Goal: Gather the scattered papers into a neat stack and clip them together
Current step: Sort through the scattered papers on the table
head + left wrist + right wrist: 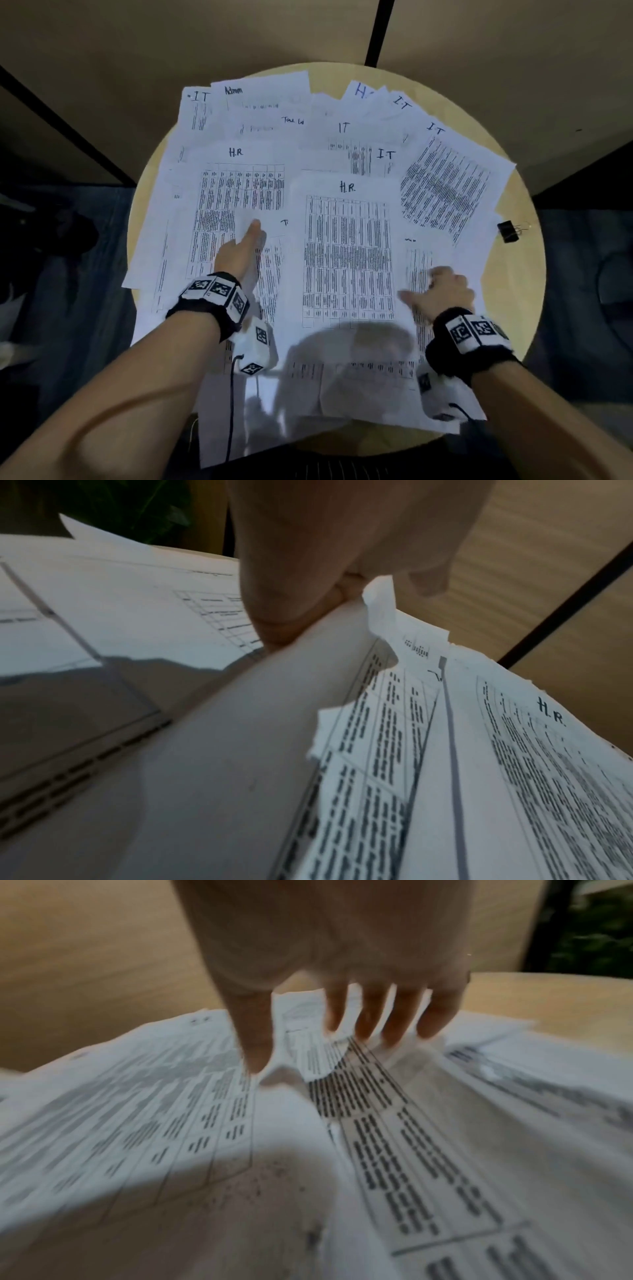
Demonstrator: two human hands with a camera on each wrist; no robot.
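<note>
Still scattered papers [346, 246] across desk [513, 298]; left hand [239, 253] pinching 1 sheet, right hand [442, 291] gripping another; risk: creasing, sliding off near edge.

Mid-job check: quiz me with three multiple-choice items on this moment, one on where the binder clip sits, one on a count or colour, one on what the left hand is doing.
1. Where is the binder clip?
A. on the round table near its right edge, beside the papers
B. clipped onto the papers
C. in the right hand

2. What colour is the binder clip's body?
A. red
B. black
C. white

3. What is the left hand doing?
A. lying flat
B. gripping a sheet's edge
C. holding the clip

Answers: 1 A, the head view shows it on bare wood beside the sheets. 2 B, it looks black, with wire handles. 3 B, the left wrist view shows thumb and fingers pinching a lifted sheet.
</note>
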